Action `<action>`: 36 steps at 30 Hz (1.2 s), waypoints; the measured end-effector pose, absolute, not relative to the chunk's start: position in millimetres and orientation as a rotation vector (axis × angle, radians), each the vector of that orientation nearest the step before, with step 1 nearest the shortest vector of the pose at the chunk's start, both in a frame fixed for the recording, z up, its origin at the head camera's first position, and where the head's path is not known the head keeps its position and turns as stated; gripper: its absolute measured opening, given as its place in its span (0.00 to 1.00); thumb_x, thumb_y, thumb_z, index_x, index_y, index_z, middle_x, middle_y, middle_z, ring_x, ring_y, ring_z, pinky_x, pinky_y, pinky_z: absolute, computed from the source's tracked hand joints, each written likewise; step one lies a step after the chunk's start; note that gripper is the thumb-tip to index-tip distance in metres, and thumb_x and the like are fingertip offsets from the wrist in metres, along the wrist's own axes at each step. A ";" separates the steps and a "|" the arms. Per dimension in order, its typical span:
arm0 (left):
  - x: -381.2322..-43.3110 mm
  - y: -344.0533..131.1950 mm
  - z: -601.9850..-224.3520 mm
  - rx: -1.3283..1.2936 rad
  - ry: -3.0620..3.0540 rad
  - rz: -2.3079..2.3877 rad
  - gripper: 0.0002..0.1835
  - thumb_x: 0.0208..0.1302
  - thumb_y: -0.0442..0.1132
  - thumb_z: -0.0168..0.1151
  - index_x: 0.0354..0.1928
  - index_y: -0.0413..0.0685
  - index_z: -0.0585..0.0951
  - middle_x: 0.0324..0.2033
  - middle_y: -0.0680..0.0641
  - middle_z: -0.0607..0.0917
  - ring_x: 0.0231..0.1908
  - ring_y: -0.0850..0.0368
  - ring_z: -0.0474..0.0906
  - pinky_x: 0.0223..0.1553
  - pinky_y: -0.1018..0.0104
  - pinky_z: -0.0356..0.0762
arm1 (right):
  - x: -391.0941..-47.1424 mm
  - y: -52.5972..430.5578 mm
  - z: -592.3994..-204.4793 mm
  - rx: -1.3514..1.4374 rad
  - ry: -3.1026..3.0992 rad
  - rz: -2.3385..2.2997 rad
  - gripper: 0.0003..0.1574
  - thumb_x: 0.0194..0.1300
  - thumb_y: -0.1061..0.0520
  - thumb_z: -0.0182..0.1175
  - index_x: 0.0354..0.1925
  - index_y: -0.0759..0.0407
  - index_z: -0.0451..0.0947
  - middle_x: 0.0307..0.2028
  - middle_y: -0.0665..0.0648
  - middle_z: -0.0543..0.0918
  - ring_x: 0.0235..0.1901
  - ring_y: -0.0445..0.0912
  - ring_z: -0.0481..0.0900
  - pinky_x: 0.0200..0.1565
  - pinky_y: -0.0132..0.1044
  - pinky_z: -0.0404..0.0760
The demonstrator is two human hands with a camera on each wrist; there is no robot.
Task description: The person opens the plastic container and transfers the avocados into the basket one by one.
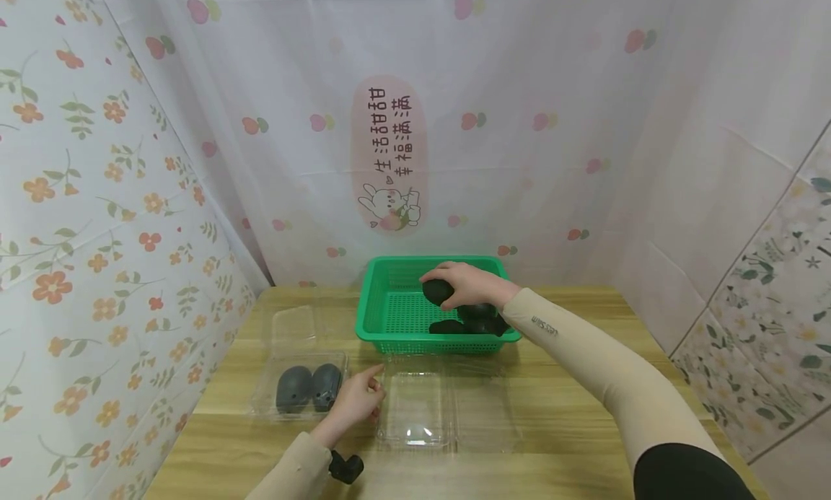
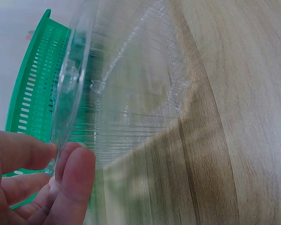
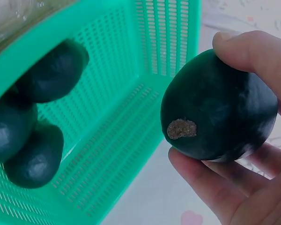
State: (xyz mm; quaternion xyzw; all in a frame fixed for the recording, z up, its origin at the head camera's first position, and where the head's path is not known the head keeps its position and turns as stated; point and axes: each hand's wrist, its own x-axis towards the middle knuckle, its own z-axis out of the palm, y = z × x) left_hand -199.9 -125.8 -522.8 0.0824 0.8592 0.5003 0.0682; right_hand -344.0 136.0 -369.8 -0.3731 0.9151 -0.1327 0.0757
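A dark green avocado (image 3: 220, 108) with a rough brown patch is held between the thumb and fingers of my right hand (image 1: 469, 282). That hand is over the green plastic basket (image 1: 367, 305). Several more dark avocados (image 3: 51, 72) lie together at one end of the basket. My left hand (image 1: 353, 402) pinches the near-left edge of a clear plastic clamshell box (image 2: 70, 93) between thumb and fingers. The box lies with its lid (image 1: 487, 406) folded out to the right, and no fruit shows in it.
Left of my left hand stands another open clear clamshell (image 1: 260, 408) with two dark avocados (image 1: 294, 389) inside; its lid (image 1: 292, 325) lies back. Everything rests on a wood-grain table (image 1: 571, 413). A printed curtain (image 1: 519, 182) closes off the back and sides.
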 end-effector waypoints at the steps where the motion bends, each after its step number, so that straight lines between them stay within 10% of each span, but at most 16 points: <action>1: -200.1 -125.9 -523.0 0.251 2.590 1.507 0.29 0.62 0.25 0.55 0.67 0.29 0.65 0.26 0.49 0.78 0.14 0.57 0.75 0.16 0.57 0.80 | -346.3 136.1 -369.3 -1.114 2.748 -0.399 0.41 0.58 0.54 0.69 0.68 0.41 0.67 0.64 0.56 0.67 0.49 0.49 0.74 0.42 0.39 0.78; 36: -200.9 -127.0 -524.3 0.259 2.570 1.523 0.29 0.63 0.26 0.54 0.67 0.29 0.65 0.27 0.47 0.78 0.13 0.59 0.74 0.15 0.61 0.79 | -382.0 144.5 -391.9 -0.941 2.785 -0.401 0.41 0.58 0.58 0.69 0.68 0.50 0.67 0.62 0.65 0.68 0.51 0.55 0.75 0.43 0.45 0.79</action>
